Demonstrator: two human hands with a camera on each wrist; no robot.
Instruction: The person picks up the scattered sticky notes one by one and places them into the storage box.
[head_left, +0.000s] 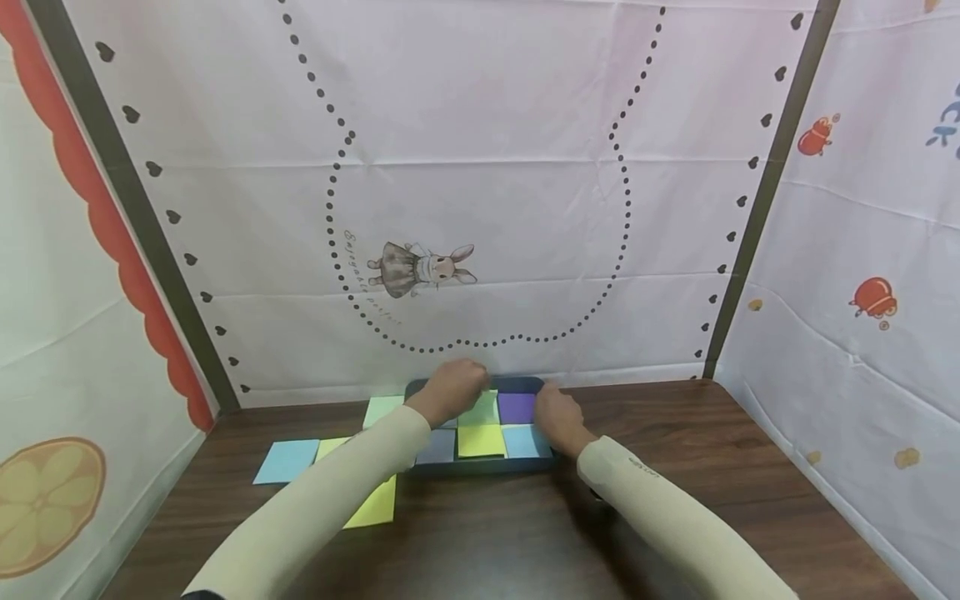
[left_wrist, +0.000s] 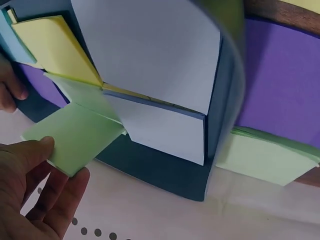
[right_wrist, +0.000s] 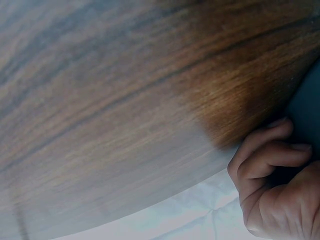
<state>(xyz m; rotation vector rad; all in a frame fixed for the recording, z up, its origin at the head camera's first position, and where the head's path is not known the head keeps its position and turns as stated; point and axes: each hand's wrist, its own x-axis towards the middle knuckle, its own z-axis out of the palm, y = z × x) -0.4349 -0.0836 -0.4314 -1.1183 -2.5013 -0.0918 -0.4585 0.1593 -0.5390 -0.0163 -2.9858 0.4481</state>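
A dark blue-green tray holds square sticky-note pads in two rows. My left hand reaches over its back row. In the left wrist view, thumb and fingertips pinch the free edge of a light green sticky note, folded up from its place between a purple pad and a pale lavender one. At the tray's right end, my right hand grips the side with curled fingers, seen close against the dark wall in the right wrist view. Yellow, light blue and purple pads fill nearby places.
Left of the tray, loose pads lie on the brown wooden table: light blue, yellow and light green. The left forearm partly covers this group. A printed white cloth hangs close behind the tray.
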